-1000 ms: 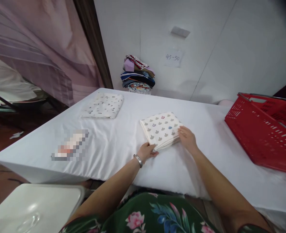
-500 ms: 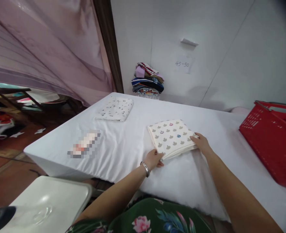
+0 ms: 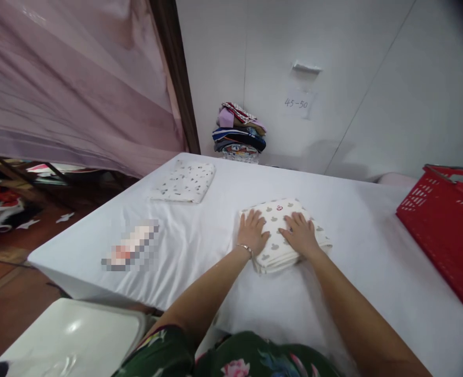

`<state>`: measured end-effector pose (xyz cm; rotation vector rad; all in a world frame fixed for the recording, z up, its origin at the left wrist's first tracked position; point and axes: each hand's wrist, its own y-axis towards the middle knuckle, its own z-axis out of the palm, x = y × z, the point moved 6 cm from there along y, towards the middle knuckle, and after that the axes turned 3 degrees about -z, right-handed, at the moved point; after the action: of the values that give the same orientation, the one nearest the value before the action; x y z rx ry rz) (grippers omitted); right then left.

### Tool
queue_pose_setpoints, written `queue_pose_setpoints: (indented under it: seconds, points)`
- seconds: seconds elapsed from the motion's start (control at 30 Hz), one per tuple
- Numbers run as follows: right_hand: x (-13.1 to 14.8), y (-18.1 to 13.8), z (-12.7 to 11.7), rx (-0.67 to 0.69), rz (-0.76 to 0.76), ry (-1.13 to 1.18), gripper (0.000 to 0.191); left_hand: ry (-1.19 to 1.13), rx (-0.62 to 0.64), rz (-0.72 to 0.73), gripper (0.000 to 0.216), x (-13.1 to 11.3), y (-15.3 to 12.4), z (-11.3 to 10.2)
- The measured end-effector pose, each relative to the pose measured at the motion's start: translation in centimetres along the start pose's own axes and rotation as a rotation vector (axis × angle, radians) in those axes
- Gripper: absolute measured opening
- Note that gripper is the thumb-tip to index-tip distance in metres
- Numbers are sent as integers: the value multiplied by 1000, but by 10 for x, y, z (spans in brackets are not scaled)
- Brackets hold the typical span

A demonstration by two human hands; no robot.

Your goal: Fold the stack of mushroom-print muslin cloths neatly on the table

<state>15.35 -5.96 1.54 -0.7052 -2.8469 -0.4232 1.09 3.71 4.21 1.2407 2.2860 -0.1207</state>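
A folded cream cloth (image 3: 274, 250) with a grey mouse-head print and a small red motif lies on the white-covered table (image 3: 231, 193). My left hand (image 3: 254, 233) presses flat on its left part, fingers spread, a silver bracelet at the wrist. On the right part of the cloth rests my right hand (image 3: 300, 234), palm down with fingers apart. Farther back to the left is another folded white cloth (image 3: 186, 181) with small dark prints, touched by neither hand.
A red plastic basket (image 3: 443, 225) stands on the table's right side. Folded clothes (image 3: 239, 131) are stacked by the wall. A blurred-out item (image 3: 131, 245) lies at the left front. A white stool (image 3: 78, 327) sits below the table's near left edge.
Both hands have let go of the cloth's near and right edges and moved inward onto its top, where they now lie flat.
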Motion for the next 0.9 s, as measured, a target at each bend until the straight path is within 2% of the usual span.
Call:
queue_pose_setpoints:
  seconds: [0.1, 0.23, 0.33, 0.43, 0.57, 0.73, 0.9]
  points:
    - [-8, -4, 14, 55, 22, -26, 54, 32, 64, -104, 55, 22, 5, 21]
    - [-13, 0, 15, 92, 50, 22, 52, 40, 24, -83, 57, 31, 4, 26]
    - [-9, 22, 8, 77, 62, 67, 51, 55, 16, -87, 56, 30, 3, 24]
    - [-3, 55, 1, 7, -37, 42, 55, 79, 18, -88, 56, 29, 3, 24]
    - [-19, 86, 19, 110, 1, 3, 58, 100, 11, -76, 57, 31, 4, 26]
    - [-30, 90, 32, 98, -2, -2, 58, 106, 17, -87, 57, 34, 4, 30]
    - [-26, 89, 29, 106, 17, 31, 58, 101, 45, -111, 57, 35, 5, 30]
